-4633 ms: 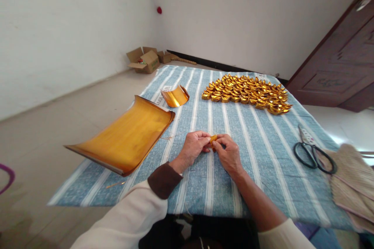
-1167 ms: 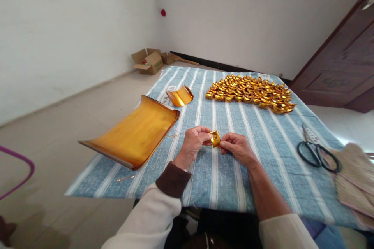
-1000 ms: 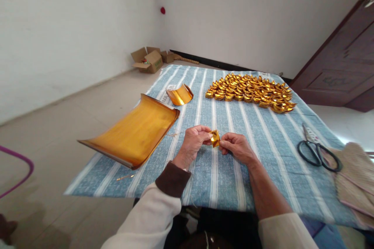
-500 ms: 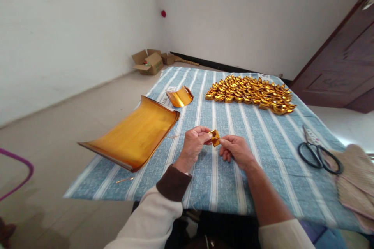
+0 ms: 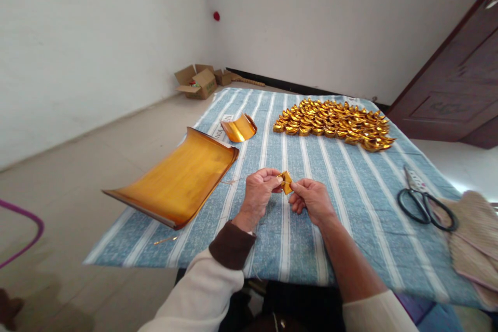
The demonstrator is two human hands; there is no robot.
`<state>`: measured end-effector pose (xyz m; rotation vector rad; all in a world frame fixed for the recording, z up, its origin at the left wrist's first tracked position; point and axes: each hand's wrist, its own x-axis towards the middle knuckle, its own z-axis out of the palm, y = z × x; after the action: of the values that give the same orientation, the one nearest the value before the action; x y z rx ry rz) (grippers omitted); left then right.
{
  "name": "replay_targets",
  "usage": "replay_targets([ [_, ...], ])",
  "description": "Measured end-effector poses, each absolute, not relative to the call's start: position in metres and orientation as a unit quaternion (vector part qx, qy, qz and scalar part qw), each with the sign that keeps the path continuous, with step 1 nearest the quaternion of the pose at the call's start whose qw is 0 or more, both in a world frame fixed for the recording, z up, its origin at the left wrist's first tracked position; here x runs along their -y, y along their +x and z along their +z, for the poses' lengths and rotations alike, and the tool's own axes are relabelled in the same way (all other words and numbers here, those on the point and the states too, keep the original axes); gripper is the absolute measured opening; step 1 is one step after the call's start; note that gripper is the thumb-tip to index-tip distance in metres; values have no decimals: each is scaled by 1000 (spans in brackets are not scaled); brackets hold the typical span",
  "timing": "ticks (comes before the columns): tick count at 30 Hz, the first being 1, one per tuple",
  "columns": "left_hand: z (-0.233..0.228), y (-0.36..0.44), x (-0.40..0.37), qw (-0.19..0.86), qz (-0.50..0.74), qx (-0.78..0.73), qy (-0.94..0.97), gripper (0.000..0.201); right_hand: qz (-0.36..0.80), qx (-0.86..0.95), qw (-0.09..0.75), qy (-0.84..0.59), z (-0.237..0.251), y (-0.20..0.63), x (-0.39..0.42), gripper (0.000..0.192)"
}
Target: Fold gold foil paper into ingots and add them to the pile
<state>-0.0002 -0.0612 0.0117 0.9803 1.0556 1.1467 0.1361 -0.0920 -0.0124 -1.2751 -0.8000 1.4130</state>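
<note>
A purple curved tube (image 5: 23, 233) is seen at the far left edge, off the bench, over the floor. A stack of gold foil sheets (image 5: 177, 179) is laid on the left part of the bench (image 5: 350, 202), its far edge curled upward and its near corner overhanging the striped blue cloth. Just beyond it, a smaller curled gold sheet (image 5: 238, 128) is set down. An open cardboard box (image 5: 196, 82) is noted on the floor by the wall, behind the bench.

At the near centre, the left hand (image 5: 259, 193) is held above the cloth, thumb and forefinger pinched on the left side of a small folded gold paper piece (image 5: 286, 182). The piece is held between both hands, raised off the cloth. The right hand (image 5: 311, 200) is closed on its right edge at the fingertips, the remaining fingers curled under. The two hands are nearly touching, with the piece between them.

Farther back and to the right, a large spread of finished gold paper ingots (image 5: 334, 123) is arranged in close rows, well apart from the hands. Black-handled scissors (image 5: 422, 199) are laid on the right part of the bench, and woven mats (image 5: 476, 244) are stacked at the right edge.
</note>
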Motion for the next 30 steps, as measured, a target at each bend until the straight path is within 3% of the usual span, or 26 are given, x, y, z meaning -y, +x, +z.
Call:
replay_targets([
  [20,9,-1,61,628,477,-460,410,16,536,389,524,-536,-14,136,94,38],
  [23,8,-4,60,628,459,-457,432,14,479,454,506,-555,-14,142,93,35],
  [30,0,-5,56,547,456,-466,525,18,208,663,417,-586,-13,164,91,29],
])
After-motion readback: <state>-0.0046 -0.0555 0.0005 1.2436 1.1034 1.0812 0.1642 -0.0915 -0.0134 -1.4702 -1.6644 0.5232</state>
